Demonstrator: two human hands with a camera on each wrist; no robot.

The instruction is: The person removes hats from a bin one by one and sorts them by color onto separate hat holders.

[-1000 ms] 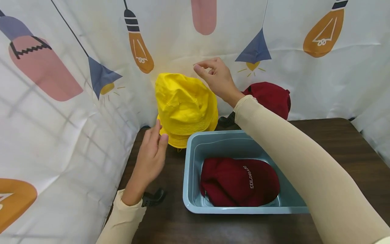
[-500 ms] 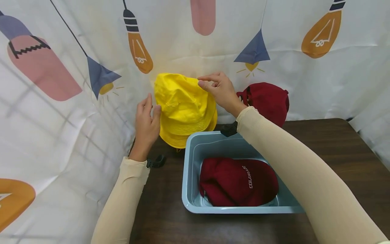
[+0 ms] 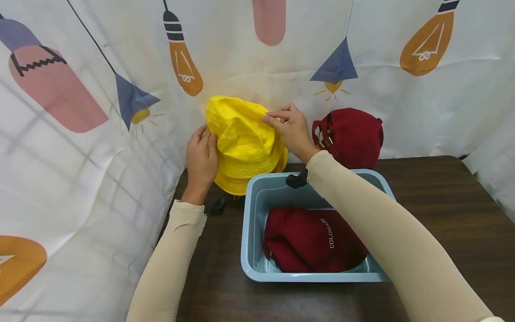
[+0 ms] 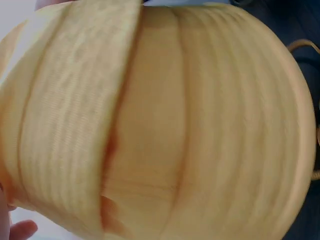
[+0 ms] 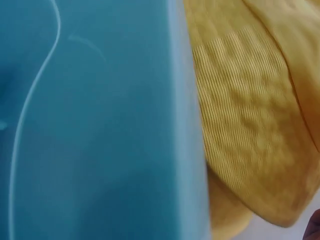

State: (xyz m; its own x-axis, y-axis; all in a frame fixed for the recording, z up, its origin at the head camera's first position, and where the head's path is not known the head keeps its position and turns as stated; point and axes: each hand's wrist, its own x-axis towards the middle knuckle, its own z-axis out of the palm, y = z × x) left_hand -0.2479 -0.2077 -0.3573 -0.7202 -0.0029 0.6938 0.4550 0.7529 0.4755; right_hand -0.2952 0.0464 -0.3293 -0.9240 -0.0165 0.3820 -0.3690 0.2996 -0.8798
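A yellow bucket hat (image 3: 241,138) stands at the back left of the table, against the white cloth. Two stitched brim layers show on it, one behind the other, and both fill much of the left wrist view. My left hand (image 3: 202,156) holds the hat's left side, thumb in front and fingertips hidden behind the fabric. At the upper right side of the hat, my right hand (image 3: 293,129) pinches the fabric between thumb and fingers. In the right wrist view the yellow brim (image 5: 245,110) lies beyond the bin wall.
In front of the hat is a light blue plastic bin (image 3: 249,223) holding a dark red cap (image 3: 310,241) lettered COLORADO. Another dark red cap (image 3: 354,136) stands behind the bin at right. The dark wooden table (image 3: 434,192) meets the printed cloth (image 3: 241,53) at back and left.
My left hand has moved up and then right onto the hat's left side. My right hand has come down from above to the hat's upper right.
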